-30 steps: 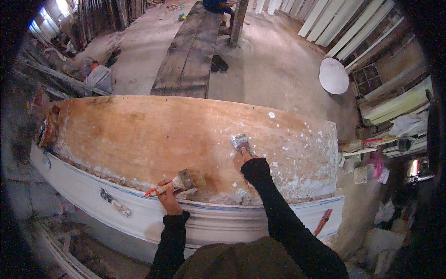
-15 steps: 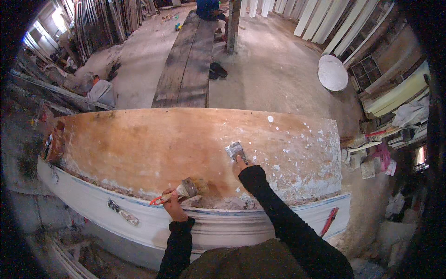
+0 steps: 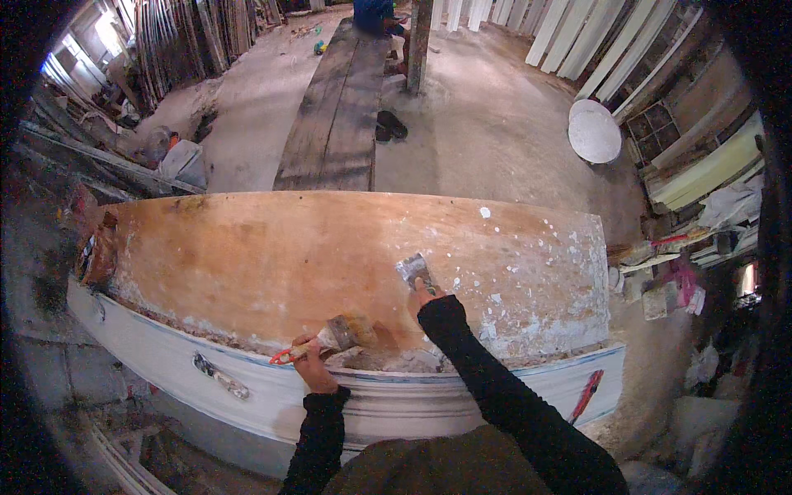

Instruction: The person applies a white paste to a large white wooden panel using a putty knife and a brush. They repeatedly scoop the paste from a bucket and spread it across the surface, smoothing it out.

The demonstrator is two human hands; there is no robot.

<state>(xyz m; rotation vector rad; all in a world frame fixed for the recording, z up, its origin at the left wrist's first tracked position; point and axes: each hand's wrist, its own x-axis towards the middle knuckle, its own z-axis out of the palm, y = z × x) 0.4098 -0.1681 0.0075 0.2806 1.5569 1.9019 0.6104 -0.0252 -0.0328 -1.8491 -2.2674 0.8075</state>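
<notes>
Scraper (image 3: 413, 270) in my right hand (image 3: 423, 294), fingers clamped on its handle, blade pressed flat against the bare wooden top (image 3: 272, 256) of the long curved lid in front of me. My left hand (image 3: 307, 361) grips a paintbrush (image 3: 334, 338) by its red handle, fingers closed round it, bristles resting at the near edge of the wood just above the white moulded side (image 3: 388, 408). Between the two tools lies a patch of pale crumbly filler (image 3: 388, 359). White flecks (image 3: 536, 272) cover the right part of the top. Beyond the lid, a dark plank (image 3: 338, 115) stretches away over the dusty floor (image 3: 487, 124).
</notes>
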